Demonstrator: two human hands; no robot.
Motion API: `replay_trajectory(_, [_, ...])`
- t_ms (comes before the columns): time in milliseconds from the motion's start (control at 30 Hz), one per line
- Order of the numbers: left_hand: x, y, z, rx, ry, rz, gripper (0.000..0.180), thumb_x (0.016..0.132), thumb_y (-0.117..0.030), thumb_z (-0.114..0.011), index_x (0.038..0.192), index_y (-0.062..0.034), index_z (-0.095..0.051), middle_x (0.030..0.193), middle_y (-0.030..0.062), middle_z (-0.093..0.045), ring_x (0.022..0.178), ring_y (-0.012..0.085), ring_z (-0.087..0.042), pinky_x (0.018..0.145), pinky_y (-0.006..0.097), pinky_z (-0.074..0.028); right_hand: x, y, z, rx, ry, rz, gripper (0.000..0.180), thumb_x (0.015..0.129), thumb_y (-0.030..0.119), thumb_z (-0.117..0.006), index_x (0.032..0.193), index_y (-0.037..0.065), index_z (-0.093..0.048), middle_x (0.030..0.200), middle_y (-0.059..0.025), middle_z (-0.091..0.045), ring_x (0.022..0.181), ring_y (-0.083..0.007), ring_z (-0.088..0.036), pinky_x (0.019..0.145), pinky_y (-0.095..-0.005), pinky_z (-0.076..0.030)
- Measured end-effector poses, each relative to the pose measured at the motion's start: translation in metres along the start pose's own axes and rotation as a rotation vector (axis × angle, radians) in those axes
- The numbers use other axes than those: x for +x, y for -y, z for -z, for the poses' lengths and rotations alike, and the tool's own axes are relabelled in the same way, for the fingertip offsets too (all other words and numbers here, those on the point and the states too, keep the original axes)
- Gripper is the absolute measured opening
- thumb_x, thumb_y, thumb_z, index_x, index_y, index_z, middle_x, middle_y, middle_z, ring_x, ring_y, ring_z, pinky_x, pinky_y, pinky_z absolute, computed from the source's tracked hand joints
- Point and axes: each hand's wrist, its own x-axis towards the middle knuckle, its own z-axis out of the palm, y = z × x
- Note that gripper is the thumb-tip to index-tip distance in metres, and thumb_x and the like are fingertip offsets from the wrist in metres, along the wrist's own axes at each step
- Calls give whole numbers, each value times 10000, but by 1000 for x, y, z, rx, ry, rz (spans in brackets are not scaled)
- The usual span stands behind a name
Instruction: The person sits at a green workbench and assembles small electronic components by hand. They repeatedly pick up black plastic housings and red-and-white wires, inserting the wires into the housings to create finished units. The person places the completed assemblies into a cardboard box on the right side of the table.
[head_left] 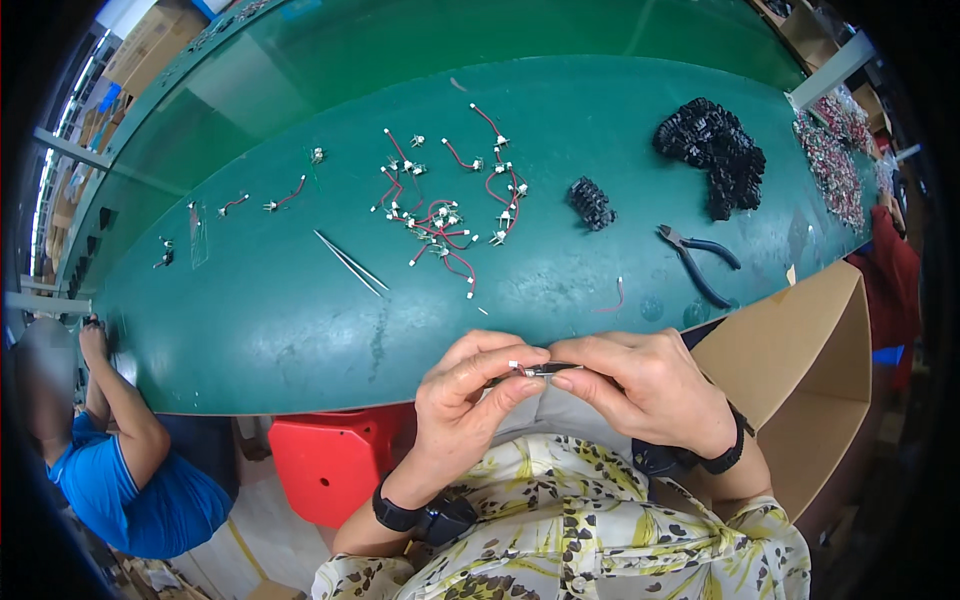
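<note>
At the near edge of the green table, my left hand (pixel 468 392) pinches a small white connector with a short red wire (pixel 516 367) between thumb and fingers. Closed on a thin black part (pixel 556 368), my right hand (pixel 655 390) meets the left, and the two pieces touch or nearly touch. The fingertips hide how they join. Beyond the hands lies a loose cluster of white connectors with red wires (pixel 440 222). A single red wire (pixel 620 296) lies closer, just past my right hand.
Metal tweezers (pixel 350 262) lie left on the green table (pixel 270 330); blue-handled cutters (pixel 700 262) lie right. Black parts form a small bundle (pixel 591 204) and larger heap (pixel 715 150). A cardboard box (pixel 800 360) stands right, a red stool (pixel 325 465) left. Another person (pixel 140 480) sits far left.
</note>
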Motion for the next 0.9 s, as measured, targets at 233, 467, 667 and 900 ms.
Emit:
replay_trajectory(233, [1,-4,3,88,54,-33,229,849,61,-664,1075,24,-667,1070,116,-582,924,151,-592,784,260,-521,1,-1,5,74,48,-13,191,927,259,-611,1023,102,-659,758,-112,-666,629,-315,-640,531,-408,-488])
replay_trajectory(467, [0,-5,1,49,61,-34,223,858,53,-658,1079,24,-666,1067,117,-581,919,147,-594,780,259,-518,0,0,10,38,67,1,186,936,270,-594,996,109,-663,749,-96,-662,635,-318,-635,523,-408,-478])
replay_trajectory(667, [-5,-5,-1,147,23,-29,199,874,34,-653,1072,24,-669,1051,95,-585,896,122,-581,762,238,-500,1,4,4,-229,-49,129,109,863,207,-654,921,117,-672,656,-44,-611,552,-257,-622,470,-365,-471])
replay_trajectory(900, [-9,-9,-9,155,-154,-28,156,891,22,-640,1044,38,-663,1037,77,-579,898,111,-569,773,232,-489,7,0,-17,-277,-255,232,117,795,167,-695,904,126,-683,628,-25,-594,502,-212,-613,454,-334,-469])
